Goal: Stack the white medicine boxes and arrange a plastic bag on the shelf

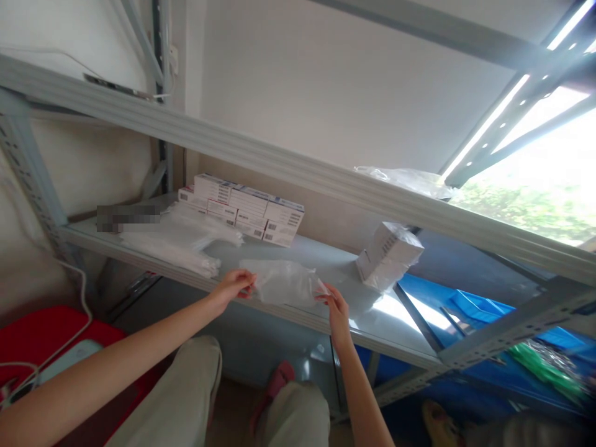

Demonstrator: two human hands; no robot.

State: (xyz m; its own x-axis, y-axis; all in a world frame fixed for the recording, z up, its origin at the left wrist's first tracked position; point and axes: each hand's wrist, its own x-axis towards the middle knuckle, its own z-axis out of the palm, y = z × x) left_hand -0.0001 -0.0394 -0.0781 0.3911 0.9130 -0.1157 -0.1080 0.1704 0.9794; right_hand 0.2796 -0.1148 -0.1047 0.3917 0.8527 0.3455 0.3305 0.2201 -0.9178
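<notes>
We have the grey metal rack [261, 164] filling most of the view, its upper beam crossing in front of us and its lower shelf [323, 249] at working height, which seems to be why our things sit there, within easy reach. Towards the left of that shelf we have a loose pile of clear plastic bags [177, 233], lying flat near the front edge, presumably so that single ones come to hand easily. Behind it, the white printed boxes [244, 208] stand in a stacked row, likely set back to leave us room in front. Well to the right, a wrapped white bundle [391, 251] rests tilted in its clear film, apart from that row. Smaller again is the single clear bag [288, 282], stretched above the shelf's front edge between our hands. Our left hand [239, 284] pinches its left end and our right hand [335, 303] its right end, fingertips together on the film, probably to keep it spread; its slack middle lies wholly between the two grips, touched by neither palm.
</notes>
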